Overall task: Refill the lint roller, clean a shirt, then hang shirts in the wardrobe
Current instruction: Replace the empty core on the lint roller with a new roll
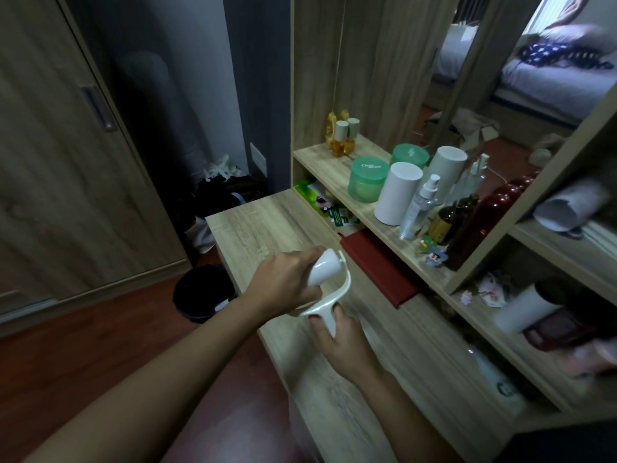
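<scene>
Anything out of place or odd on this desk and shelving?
Mostly clutter: packets jammed under the lower shelf, and a red book half tucked beneath it, sticking out onto the desk. No spill or damage visible.

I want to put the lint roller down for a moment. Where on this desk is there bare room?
The desk top is bare from its far left corner to the red book, and again near the right hand. The shelf with green jars and bottles is crowded.

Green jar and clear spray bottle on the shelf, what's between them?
In the head view, a white cylinder stands between the green jar and the spray bottle.
</scene>
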Available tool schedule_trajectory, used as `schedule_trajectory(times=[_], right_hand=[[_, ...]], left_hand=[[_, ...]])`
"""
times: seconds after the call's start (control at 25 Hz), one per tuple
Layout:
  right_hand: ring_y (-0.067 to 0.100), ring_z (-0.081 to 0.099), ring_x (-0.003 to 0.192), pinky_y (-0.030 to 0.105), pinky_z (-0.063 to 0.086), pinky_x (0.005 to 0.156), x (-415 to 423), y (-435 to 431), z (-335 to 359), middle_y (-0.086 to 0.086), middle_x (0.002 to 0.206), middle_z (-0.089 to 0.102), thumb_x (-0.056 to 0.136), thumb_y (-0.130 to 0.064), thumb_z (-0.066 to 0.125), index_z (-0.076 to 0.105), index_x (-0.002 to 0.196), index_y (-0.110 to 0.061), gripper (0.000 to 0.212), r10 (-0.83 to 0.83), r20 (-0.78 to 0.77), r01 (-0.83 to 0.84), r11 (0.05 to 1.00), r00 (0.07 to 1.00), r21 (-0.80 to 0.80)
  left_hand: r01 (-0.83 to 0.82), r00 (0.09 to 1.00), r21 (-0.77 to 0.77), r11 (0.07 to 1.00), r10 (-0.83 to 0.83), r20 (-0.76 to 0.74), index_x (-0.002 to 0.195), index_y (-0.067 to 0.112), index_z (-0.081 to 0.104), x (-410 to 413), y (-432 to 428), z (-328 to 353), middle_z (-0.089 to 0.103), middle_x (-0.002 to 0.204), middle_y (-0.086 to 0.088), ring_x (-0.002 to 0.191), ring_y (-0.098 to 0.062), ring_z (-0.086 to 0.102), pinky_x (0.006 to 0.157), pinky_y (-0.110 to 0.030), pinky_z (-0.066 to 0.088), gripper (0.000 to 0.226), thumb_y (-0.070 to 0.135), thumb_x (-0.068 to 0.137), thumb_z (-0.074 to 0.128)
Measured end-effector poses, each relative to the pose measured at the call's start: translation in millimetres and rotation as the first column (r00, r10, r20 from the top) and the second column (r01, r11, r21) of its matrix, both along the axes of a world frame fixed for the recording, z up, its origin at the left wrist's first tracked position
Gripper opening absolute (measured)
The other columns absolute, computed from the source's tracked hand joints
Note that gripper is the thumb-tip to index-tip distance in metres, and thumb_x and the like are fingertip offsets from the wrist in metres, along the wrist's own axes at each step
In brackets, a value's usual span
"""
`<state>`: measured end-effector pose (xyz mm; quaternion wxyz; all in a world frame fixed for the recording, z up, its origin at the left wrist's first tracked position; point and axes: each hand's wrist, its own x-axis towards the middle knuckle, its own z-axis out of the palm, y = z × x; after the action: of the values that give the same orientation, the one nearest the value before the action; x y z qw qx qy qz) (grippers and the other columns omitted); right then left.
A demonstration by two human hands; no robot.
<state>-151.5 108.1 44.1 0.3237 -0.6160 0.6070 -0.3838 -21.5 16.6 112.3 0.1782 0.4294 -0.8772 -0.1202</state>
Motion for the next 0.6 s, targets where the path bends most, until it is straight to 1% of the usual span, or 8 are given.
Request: schedule_trajectory(times=[0.08,0.24,0.36,0.44,0.48,0.52,0.56,0.6], right_hand=[[-0.011,0.057,0.074,0.004,0.038,0.061,-1,-3,1,-0.015,0.078,0.06,0.093,-0.028,0.051,0.057,0.104,-0.015,0.018,0.009,0.0,-0.009,1.0,1.0,-0.013],[-0.01,0.058,0.074,0.007,0.04,0.061,-4,-6,5,-0.004,0.082,0.064,0.092,-0.026,0.053,0.057,0.101,-0.012,0.017,0.027,0.01,-0.026,0.999,1.0,-0.032],[0.003,0.061,0.079,0.012,0.042,0.063,-5,-8,5,0.005,0.086,0.067,0.092,-0.026,0.053,0.056,0.099,-0.013,0.015,0.033,0.026,-0.032,0.999,0.999,-0.043],[0.009,0.062,0.081,0.019,0.046,0.066,-6,-8,2,0.008,0.088,0.068,0.092,-0.029,0.052,0.056,0.098,-0.013,0.017,0.035,0.048,-0.033,0.998,0.998,-0.049],[0.011,0.063,0.084,0.023,0.047,0.069,-7,-7,0,0.007,0.091,0.068,0.091,-0.031,0.052,0.057,0.1,-0.012,0.022,0.031,0.059,-0.028,0.998,0.998,-0.05],[0.01,0.063,0.086,0.024,0.049,0.072,-7,-7,-3,0.005,0.093,0.069,0.091,-0.032,0.051,0.059,0.103,-0.012,0.024,0.017,0.072,-0.013,0.999,0.997,-0.048],[0.008,0.064,0.088,0.023,0.05,0.073,-6,-6,-7,0.002,0.093,0.069,0.091,-0.03,0.052,0.06,0.106,-0.014,0.023,-0.013,0.091,0.017,0.999,0.996,-0.041],[0.005,0.064,0.087,0.022,0.05,0.073,-6,-5,-11,-0.002,0.092,0.069,0.091,-0.027,0.053,0.06,0.106,-0.016,0.019,-0.054,0.124,0.06,0.997,0.991,-0.041]], left_hand=[[0.009,1.0,-0.029,1.0,-0.009,0.006,0.13,0.028,0.047,-1,-2,2,0.069,0.097,-0.003,0.083,-0.03,0.064,0.066,-0.036,0.05,0.067,0.037,0.064,0.053],[0.024,0.999,-0.08,0.997,-0.022,0.025,0.13,0.029,0.046,1,-4,5,0.068,0.095,-0.001,0.08,-0.028,0.064,0.062,-0.033,0.048,0.066,0.039,0.065,0.052],[0.021,1.0,-0.08,0.997,-0.02,0.015,0.129,0.029,0.046,-1,-7,6,0.068,0.096,-0.002,0.082,-0.027,0.063,0.064,-0.035,0.05,0.061,0.037,0.069,0.056],[0.059,0.997,-0.013,0.998,-0.058,0.041,0.132,0.028,0.044,-2,-11,8,0.066,0.106,-0.002,0.09,-0.025,0.062,0.071,-0.036,0.05,0.06,0.035,0.075,0.063],[0.099,0.994,0.053,0.994,-0.101,0.033,0.136,0.027,0.041,-1,-13,9,0.063,0.114,-0.003,0.097,-0.023,0.061,0.076,-0.036,0.049,0.064,0.035,0.077,0.065],[0.129,0.992,0.158,0.979,-0.13,-0.009,0.141,0.027,0.034,1,-15,10,0.058,0.122,-0.003,0.104,-0.021,0.058,0.083,-0.035,0.048,0.071,0.036,0.079,0.067],[0.129,0.99,0.243,0.961,-0.109,-0.09,0.145,0.028,0.026,4,-16,12,0.051,0.13,-0.002,0.11,-0.019,0.054,0.089,-0.035,0.046,0.078,0.039,0.08,0.067],[0.096,0.982,0.28,0.955,-0.044,-0.185,0.147,0.028,0.021,8,-15,13,0.044,0.135,0.0,0.114,-0.016,0.05,0.093,-0.034,0.045,0.08,0.043,0.082,0.065]])
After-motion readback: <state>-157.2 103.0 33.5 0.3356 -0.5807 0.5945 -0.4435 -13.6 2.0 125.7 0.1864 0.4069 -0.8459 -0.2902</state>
